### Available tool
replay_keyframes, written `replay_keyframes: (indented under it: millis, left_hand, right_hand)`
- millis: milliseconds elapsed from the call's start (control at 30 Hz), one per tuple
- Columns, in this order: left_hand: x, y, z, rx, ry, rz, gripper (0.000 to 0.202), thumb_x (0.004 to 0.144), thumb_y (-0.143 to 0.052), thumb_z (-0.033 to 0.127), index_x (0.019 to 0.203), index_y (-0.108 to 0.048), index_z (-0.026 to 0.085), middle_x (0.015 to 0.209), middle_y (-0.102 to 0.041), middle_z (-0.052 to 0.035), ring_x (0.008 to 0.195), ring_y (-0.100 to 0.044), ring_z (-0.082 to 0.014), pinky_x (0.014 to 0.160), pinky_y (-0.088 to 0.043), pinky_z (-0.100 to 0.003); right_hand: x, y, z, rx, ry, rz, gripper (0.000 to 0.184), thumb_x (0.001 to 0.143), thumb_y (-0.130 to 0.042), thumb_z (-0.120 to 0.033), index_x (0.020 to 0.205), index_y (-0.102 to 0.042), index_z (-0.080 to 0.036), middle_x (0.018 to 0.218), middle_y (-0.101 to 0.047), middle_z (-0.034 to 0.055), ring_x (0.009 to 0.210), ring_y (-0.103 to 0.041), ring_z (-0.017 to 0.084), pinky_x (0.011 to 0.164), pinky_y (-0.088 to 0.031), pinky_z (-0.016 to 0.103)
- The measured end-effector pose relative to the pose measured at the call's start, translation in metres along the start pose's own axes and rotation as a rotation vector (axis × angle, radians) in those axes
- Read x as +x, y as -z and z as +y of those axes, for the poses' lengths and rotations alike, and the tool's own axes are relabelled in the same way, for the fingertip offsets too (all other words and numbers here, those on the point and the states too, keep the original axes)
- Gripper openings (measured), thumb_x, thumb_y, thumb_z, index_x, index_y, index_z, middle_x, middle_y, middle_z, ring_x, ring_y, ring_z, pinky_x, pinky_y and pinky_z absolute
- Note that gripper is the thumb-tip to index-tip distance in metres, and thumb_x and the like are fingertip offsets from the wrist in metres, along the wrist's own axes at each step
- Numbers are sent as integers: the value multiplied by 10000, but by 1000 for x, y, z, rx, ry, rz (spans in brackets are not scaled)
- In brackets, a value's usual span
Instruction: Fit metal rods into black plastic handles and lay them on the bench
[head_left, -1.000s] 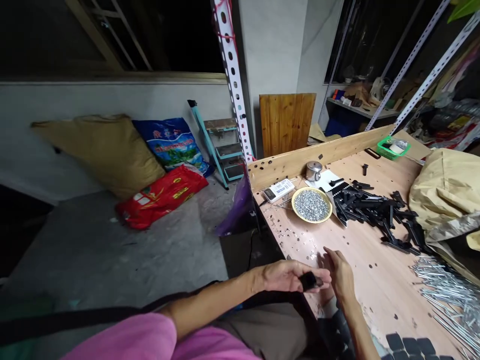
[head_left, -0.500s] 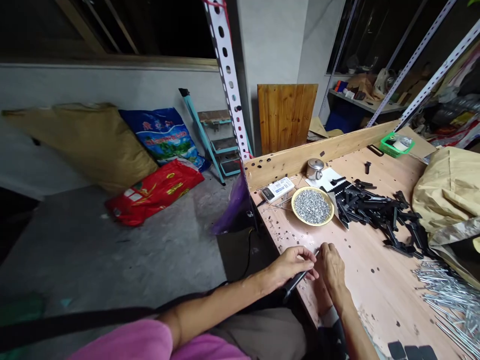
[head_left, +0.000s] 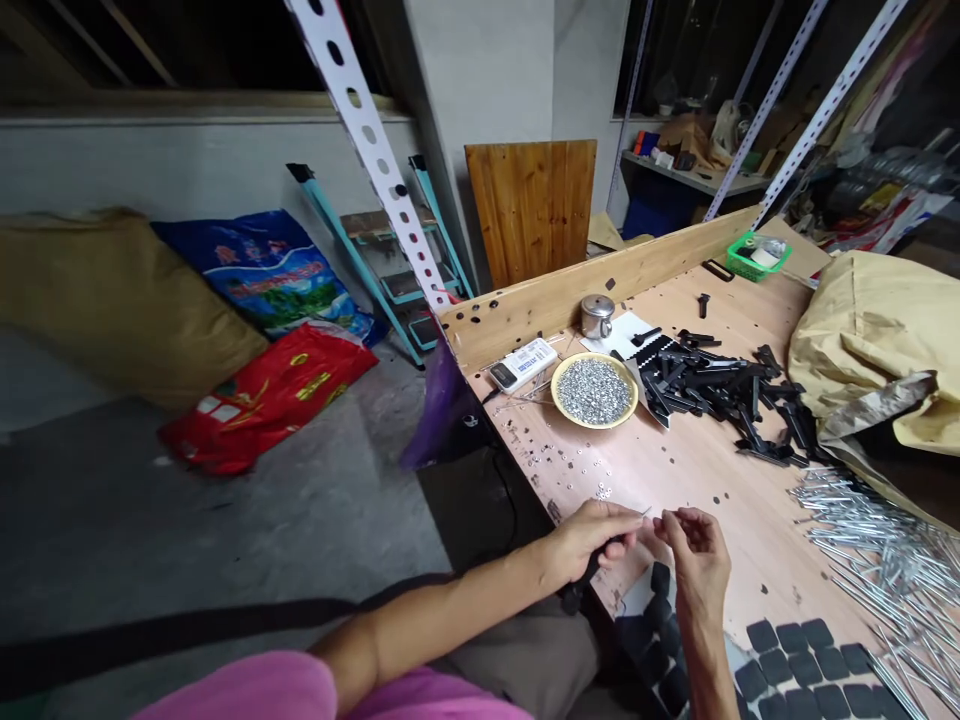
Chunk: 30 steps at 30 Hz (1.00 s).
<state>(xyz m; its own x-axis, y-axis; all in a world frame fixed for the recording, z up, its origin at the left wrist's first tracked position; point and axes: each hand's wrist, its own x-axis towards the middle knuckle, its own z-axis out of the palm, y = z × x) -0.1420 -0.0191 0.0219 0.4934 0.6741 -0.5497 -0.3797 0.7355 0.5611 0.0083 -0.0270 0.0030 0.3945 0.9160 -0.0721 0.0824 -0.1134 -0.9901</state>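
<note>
My left hand [head_left: 592, 543] is shut around a black plastic bar [head_left: 579, 585], whose lower end sticks out below my palm. A thin metal pin [head_left: 645, 513] shows between my hands, and my right hand [head_left: 694, 556] pinches at its end. Just below my hands, black square pads [head_left: 795, 660] lie on the plywood table [head_left: 720, 510]. Small metal washers [head_left: 577, 470] are scattered across the table beyond my hands. Farther off are a yellow-rimmed bowl of washers [head_left: 594, 391], a heap of black plastic parts [head_left: 712, 385] and a pile of metal rods [head_left: 877, 560].
A raised wooden board [head_left: 600, 275] runs along the table's far edge. A steel mug [head_left: 597, 316], a white box [head_left: 523, 363] and a green basket [head_left: 757, 257] stand near it. A tan sack [head_left: 862, 340] lies at the right. The table's left edge drops to a concrete floor.
My hands have risen slightly and come closer around the black bar, now with the thin pin between them. The view has swung left, bringing more black pads into sight.
</note>
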Motion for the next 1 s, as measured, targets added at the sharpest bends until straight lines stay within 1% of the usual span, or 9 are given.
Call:
replay_keyframes:
  millis: [67,167,267,433,567,733,800,867,1000]
  left_hand:
    - [-2,-6,-4,140,-60,-22,417,592,-757,431,817,-678,90,500,-483,62,356,-271,-1,398,-96,-202]
    - [-5,-14,-8,276,-144,-45,471,592,-725,512,776,-678,80,478,-466,59,364,-273,-10,397,-115,-209]
    - [-7,-21,-10,300,-189,-65,497,594,-706,548,762,-675,82,488,-449,60,388,-274,-13,411,-144,-205]
    - [-10,-25,-12,320,-203,-111,519,583,-700,574,761,-674,87,504,-434,58,411,-280,-21,423,-153,-206]
    - [-10,-25,-16,328,-201,-117,530,594,-696,565,817,-682,85,505,-428,62,408,-268,-23,422,-156,-205]
    - [-10,-23,-20,420,-241,-81,567,639,-673,516,1005,-679,82,518,-442,55,437,-299,-43,432,-197,-195]
    - [-10,-22,-19,495,-281,-79,531,681,-646,472,1049,-676,90,506,-435,56,444,-302,-51,449,-232,-195]
    - [-11,-21,-17,583,-303,-85,472,709,-628,425,1048,-687,101,494,-441,53,448,-323,-58,466,-268,-196]
    - [-15,-19,-11,665,-252,-173,441,702,-645,400,1034,-697,115,489,-471,44,462,-395,-71,464,-297,-189]
  right_hand:
    - [-10,3,-7,64,-42,24,395,576,-760,-453,767,-542,-184,681,-632,-6,619,-651,163,612,-546,305]
    - [-20,7,-14,117,-39,48,390,563,-781,-423,766,-550,-184,702,-644,-1,650,-656,168,615,-555,304]
    - [-26,12,-19,119,4,70,368,577,-783,-406,764,-556,-184,707,-650,-3,657,-649,158,626,-560,301]
    - [-32,20,-21,116,57,91,338,612,-763,-412,750,-552,-188,697,-658,-5,639,-646,154,611,-571,311]
    - [-37,26,-17,47,159,64,297,653,-733,-399,787,-570,-189,741,-682,21,680,-661,166,657,-568,318]
    - [-41,37,-7,-231,395,44,223,720,-655,-388,829,-619,-197,780,-694,37,694,-663,165,684,-558,310]
    - [-40,42,-8,-311,442,23,217,726,-643,-395,823,-629,-201,770,-691,35,676,-658,163,663,-556,302]
    - [-39,47,-12,-332,428,-28,230,726,-642,-413,815,-636,-201,762,-686,37,665,-652,165,636,-552,293]
    - [-35,57,-22,-331,386,-211,266,727,-638,-468,732,-676,-205,734,-673,53,682,-646,183,609,-541,280]
